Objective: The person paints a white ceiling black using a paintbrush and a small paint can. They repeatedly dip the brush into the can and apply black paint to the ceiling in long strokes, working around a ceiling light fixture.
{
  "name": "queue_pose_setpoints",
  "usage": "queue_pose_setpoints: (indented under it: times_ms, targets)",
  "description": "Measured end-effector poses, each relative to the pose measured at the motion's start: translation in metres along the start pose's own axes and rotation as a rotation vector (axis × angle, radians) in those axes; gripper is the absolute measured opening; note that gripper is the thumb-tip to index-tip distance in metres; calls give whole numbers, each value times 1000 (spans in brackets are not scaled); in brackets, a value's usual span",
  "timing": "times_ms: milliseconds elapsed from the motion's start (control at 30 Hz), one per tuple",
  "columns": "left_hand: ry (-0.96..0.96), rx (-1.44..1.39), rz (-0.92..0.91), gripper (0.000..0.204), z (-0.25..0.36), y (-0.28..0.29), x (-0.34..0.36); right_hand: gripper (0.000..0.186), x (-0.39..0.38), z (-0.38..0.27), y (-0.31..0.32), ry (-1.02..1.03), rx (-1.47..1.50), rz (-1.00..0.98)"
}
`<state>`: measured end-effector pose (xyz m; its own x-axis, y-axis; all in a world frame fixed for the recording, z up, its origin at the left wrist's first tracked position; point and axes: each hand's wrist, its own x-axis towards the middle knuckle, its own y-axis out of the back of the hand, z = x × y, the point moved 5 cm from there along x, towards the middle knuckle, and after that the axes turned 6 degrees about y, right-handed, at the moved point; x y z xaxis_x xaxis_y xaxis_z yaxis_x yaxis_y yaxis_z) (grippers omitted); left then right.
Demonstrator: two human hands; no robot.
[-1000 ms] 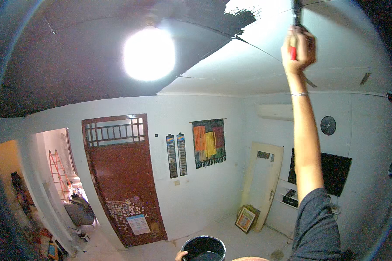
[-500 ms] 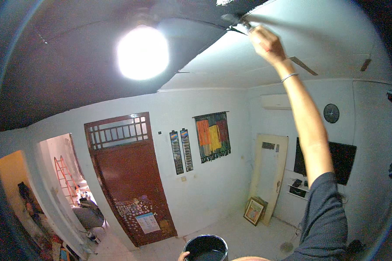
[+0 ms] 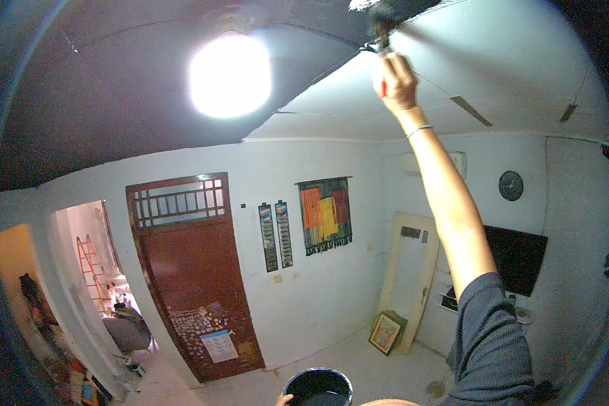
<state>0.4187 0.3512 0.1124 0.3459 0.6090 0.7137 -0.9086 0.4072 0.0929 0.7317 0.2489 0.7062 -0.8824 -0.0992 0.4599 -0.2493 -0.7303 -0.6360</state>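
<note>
My right arm is stretched up to the ceiling, and my right hand [image 3: 397,84] is closed round the handle of a paintbrush [image 3: 384,26]. Its dark, blurred bristles meet the ceiling at the border between the black painted part [image 3: 135,74] and the white part [image 3: 514,74]. A bare white patch [image 3: 363,4] shows beside the brush at the top edge. Low in the view is a black bucket [image 3: 318,380] with dark liquid inside. Fingers of my left hand [image 3: 284,400] grip its left rim; the rest of that hand is out of the picture.
A bright round lamp [image 3: 230,76] hangs from the ceiling left of my arm. Below are a brown door [image 3: 196,284], a woven wall hanging [image 3: 326,213], a leaning pale door panel [image 3: 406,271], a framed picture [image 3: 386,333] and a wall-mounted screen [image 3: 517,260].
My right hand has moved slightly left and down, while the brush has swung from pointing left to pointing up. The view has shifted a little; my left hand stays on the bucket.
</note>
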Motion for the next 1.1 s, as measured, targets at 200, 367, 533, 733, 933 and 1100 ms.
queue_pose_setpoints:
  times_ms: [200, 367, 533, 733, 933, 1100]
  targets:
    - [-14, -14, -13, 112, 7, -7, 0, 12, -20, 2, -7, 190, 158, -272]
    - [-31, -23, -16, 111, 12, -11, 1, 19, 29, 82, 73, 245, 161, -192]
    - [-78, -13, 13, 111, 9, -13, 0, 15, 40, 94, 148, 149, -282, 200]
    - [-109, -77, 6, 110, 7, -13, 4, 10, 29, 43, 52, -7, -117, 166]
    - [-44, -85, -34, 113, 7, -11, 1, 20, -7, -20, -10, 83, 183, -291]
    - [-119, -53, -34, 116, 9, -8, 9, 14, 57, 78, 82, 60, 202, -84]
